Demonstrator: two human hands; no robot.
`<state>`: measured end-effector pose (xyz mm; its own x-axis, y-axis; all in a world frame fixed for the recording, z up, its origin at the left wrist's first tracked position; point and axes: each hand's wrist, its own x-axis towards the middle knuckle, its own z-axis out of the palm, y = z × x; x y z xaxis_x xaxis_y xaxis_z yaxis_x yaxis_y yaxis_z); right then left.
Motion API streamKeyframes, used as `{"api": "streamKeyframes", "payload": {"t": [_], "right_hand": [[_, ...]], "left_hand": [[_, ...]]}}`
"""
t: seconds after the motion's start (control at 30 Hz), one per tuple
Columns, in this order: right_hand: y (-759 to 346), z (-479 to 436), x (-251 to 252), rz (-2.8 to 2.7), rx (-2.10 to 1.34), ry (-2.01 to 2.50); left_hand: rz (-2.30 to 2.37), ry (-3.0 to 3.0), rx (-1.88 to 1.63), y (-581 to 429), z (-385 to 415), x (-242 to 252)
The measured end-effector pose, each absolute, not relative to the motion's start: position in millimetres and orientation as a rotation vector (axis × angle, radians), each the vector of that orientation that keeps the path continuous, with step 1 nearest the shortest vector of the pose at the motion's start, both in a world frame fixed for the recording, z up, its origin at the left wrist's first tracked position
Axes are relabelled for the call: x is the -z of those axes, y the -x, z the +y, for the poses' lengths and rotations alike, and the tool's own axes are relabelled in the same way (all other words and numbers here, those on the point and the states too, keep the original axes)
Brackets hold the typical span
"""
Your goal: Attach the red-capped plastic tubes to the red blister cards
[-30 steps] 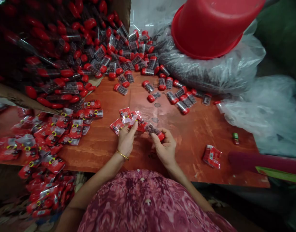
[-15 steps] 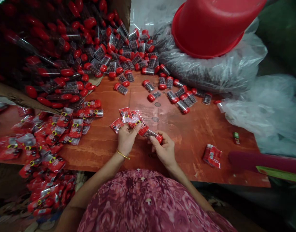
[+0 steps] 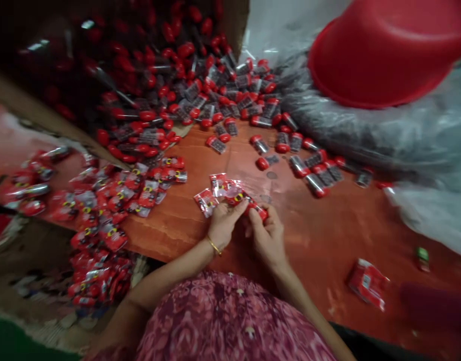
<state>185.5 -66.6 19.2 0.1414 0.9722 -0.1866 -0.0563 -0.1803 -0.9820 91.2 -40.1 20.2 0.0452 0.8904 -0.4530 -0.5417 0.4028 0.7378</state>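
Over the middle of the table, my left hand (image 3: 222, 224) pinches a red printed plastic sleeve (image 3: 238, 197). My right hand (image 3: 270, 234) grips a red-capped clear tube (image 3: 262, 213), of which mainly the red end shows. The tube's other end lies inside the sleeve, and fingers hide part of both. Just beyond my left hand lie flat red printed sleeves (image 3: 205, 201) on the table. A pile of sleeved tubes (image 3: 118, 195) spreads to the left and down past the table edge.
Many red-capped tubes of dark pellets (image 3: 215, 103) spill from a cardboard box (image 3: 57, 118). Others lie scattered across the wooden table (image 3: 301, 240). A red tub (image 3: 388, 55) rests on a filled plastic bag (image 3: 366, 133). A red packet (image 3: 369, 283) and a small green-topped item (image 3: 422, 258) lie at right.
The tube has gone deeper into the sleeve, its clear body now mostly covered. My hands have come closer together. The whole view has shifted leftward, so things appear further right.
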Motion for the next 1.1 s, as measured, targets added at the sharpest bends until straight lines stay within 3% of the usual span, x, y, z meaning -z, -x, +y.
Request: {"api": "streamKeyframes", "payload": {"t": [0.47, 0.77, 0.97, 1.1], "right_hand": [[-182.2, -54.2, -12.4, -1.23, -1.396, 1.207], [-140.6, -42.2, 8.7, -1.454, -1.304, 1.123], [-131.6, -33.2, -6.6, -1.93, -0.91, 1.215], [-128.0, -5.2, -25.8, -2.185, -0.568, 1.277]], "left_hand": [[0.938, -0.391, -1.1, -64.9, -45.8, -19.6], [1.172, -0.397, -1.178, -30.6, -52.8, -10.8], [1.496, -0.572, -1.11, 24.9, -57.3, -18.9], [1.941, -0.902, -0.871, 89.6, -71.1, -23.2]]}}
